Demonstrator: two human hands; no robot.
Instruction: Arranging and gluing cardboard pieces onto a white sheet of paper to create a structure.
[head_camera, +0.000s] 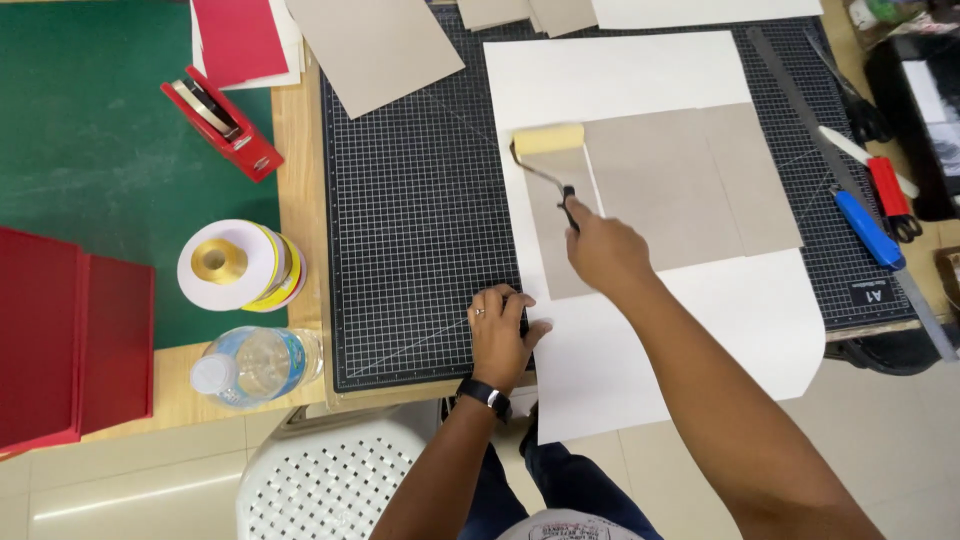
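Observation:
My right hand (603, 252) grips the black handle of a small foam roller (549, 139). The roller's pale yellow head rests at the upper left corner of grey card pieces (668, 185). Those grey pieces lie on a large white sheet (620, 80) spread over a black gridded cutting mat (420, 220). My left hand (499, 335) presses flat on the mat at the white sheet's lower left edge, fingers spread, holding nothing. A dark watch sits on that wrist.
A red tape dispenser (222, 122), stacked tape rolls (240, 266) and a water bottle (250, 365) lie left of the mat. Red boards (70, 340) sit at far left. A metal ruler (850, 190), blue cutter (866, 229) and scissors (893, 198) lie right. A white perforated stool (330, 480) stands below.

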